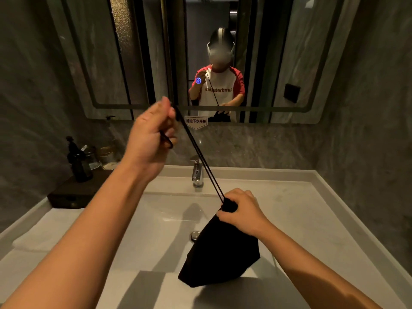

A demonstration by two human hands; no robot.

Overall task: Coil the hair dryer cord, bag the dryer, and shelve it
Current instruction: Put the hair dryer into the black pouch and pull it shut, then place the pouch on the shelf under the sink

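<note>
A black drawstring bag (pixel 219 253) hangs bulging over the white sink basin (pixel 162 210). My right hand (pixel 239 210) is closed around the bag's gathered neck. Two taut black drawstrings (pixel 196 150) run up and to the left from the neck. My left hand (pixel 151 132), raised in front of the mirror, grips their looped end. The hair dryer and its cord are hidden; the bag's shape suggests something inside.
A chrome tap (pixel 197 172) stands behind the basin, with the drain (pixel 195 235) below. A dark tray (pixel 73 192) with a pump bottle (pixel 79 163) and jars (pixel 107 158) sits at the left. A folded white towel (pixel 42 233) lies on the left counter. A mirror (pixel 211 52) fills the wall.
</note>
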